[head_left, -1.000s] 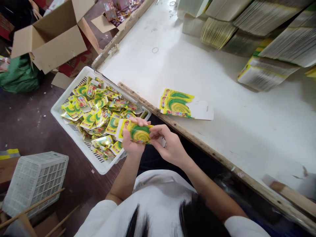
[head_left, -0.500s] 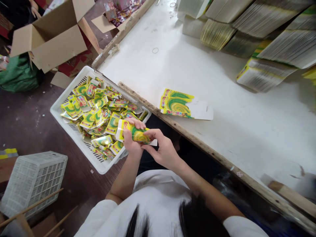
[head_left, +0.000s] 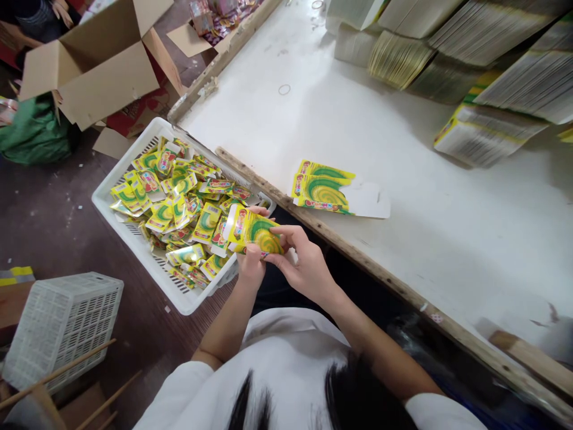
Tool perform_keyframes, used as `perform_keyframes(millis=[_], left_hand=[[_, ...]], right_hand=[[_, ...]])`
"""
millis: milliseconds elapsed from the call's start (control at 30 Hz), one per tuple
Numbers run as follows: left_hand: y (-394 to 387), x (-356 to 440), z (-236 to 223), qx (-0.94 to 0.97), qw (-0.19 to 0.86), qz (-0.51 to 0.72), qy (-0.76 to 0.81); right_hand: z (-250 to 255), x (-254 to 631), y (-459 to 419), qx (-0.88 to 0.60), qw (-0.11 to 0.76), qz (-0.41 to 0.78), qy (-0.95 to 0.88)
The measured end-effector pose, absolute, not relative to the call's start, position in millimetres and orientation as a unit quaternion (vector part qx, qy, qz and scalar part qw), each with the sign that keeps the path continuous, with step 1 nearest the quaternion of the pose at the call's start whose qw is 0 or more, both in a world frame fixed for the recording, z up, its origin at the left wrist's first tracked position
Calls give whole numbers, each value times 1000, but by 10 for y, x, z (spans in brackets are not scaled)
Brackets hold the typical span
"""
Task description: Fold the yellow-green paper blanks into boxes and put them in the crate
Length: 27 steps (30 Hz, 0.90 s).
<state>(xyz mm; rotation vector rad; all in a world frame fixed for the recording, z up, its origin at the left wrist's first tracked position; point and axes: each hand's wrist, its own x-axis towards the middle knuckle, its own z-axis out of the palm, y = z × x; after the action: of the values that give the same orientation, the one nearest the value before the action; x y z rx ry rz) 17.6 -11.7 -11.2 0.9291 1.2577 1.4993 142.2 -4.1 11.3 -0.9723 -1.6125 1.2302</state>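
Note:
A yellow and green printed carton (head_left: 257,232) is held between my two hands, just over the right side of a white plastic basket (head_left: 134,243). My left hand (head_left: 252,266) is closed on it from below and behind, its thumb on the near edge and some fingers hidden behind the carton. At the carton's right end, my right hand (head_left: 307,260) pinches it with thumb and fingers. Many small cartons (head_left: 206,222) of the same print fill the basket. A few flat cartons (head_left: 324,191) lie overlapped on the white tabletop, right of my hands.
Stacks of flat cartons (head_left: 492,128) stand at the back right of the white table (head_left: 394,263), which has a raised wooden edge (head_left: 367,260). An open cardboard box (head_left: 107,83), a green sack (head_left: 38,134) and an upturned white crate (head_left: 67,322) are on the left. Another person's hand (head_left: 62,13) shows top left.
The carton between my hands now shows a wider front face and sits slightly higher and further right. My left thumb has shifted to its near edge. A carton is now visible beside it in the basket.

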Motion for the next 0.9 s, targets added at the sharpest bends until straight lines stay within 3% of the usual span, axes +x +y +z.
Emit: perform_keyframes(millis=[433,900], left_hand=[[-43,250,59,296,437,707,470],[42,192,115,284,399,724,486]], right_hand=[[115,1402,-47,-354,384,520,-676],[90,1321,-157,-340,395,407,-750]])
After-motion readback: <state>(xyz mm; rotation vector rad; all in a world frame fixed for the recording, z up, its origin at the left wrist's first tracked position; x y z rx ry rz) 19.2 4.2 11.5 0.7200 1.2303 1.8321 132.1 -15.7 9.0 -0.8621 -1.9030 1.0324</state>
